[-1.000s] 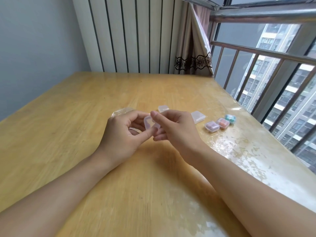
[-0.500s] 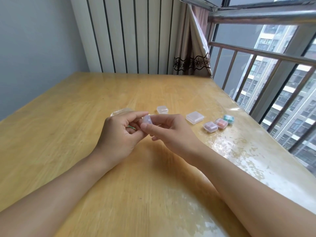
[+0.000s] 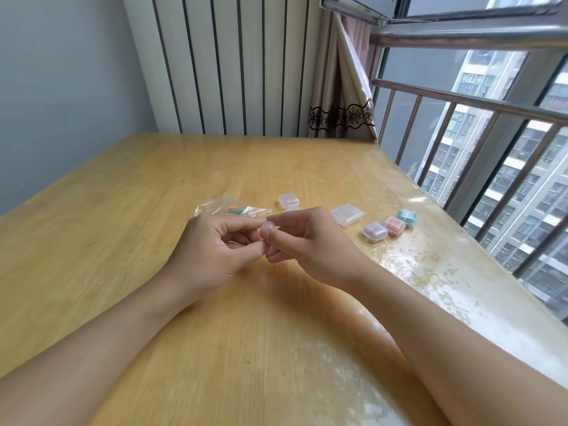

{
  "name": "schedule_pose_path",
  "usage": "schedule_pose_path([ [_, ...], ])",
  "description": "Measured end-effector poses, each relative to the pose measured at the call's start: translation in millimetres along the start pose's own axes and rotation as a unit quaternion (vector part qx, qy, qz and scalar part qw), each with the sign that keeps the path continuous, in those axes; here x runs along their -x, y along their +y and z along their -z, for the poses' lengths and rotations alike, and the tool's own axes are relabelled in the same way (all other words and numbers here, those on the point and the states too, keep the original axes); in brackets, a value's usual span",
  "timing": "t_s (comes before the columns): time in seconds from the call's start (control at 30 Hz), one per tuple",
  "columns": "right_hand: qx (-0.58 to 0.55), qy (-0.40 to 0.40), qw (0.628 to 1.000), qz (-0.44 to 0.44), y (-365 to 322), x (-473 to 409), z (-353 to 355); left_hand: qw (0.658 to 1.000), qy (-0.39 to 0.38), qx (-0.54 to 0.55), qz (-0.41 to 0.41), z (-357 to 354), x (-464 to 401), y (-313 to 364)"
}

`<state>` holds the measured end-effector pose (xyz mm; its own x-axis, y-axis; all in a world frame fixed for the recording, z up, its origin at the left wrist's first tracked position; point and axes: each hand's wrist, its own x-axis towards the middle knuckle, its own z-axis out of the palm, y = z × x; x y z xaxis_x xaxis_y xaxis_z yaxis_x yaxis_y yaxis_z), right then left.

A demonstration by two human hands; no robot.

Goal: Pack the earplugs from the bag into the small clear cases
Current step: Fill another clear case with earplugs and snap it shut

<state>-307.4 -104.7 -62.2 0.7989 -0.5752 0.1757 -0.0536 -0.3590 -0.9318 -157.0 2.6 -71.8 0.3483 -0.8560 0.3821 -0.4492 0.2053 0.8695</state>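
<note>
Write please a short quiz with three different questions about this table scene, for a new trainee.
1. How many closed cases with coloured contents stand in the row near the window edge of the table?
2. True or false: the bag lies behind the left hand.
3. Which lies nearest the right hand? A) the teal case B) the empty closed case C) the purple case

Key
1. Three: purple, orange and teal.
2. True.
3. B.

Both hands pinch one small clear case together.
</note>
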Motion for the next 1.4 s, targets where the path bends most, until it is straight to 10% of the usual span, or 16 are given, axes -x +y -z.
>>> schedule_pose_path([
  [0.9, -0.016, 0.011, 0.999, -0.04, -1, 6, 9, 0.996, 0.036, -0.061, 0.062, -1, 2, 7],
  [1.13, 0.001, -0.052, 0.994, -0.099, 6, 6, 34, 0.973, -0.119, -0.162, 0.109, -6, 4, 8],
  [1.4, 0.064, -0.07, 0.99, -0.105, 4, 5, 38, 0.978, -0.093, -0.174, 0.065, 2, 6, 12],
])
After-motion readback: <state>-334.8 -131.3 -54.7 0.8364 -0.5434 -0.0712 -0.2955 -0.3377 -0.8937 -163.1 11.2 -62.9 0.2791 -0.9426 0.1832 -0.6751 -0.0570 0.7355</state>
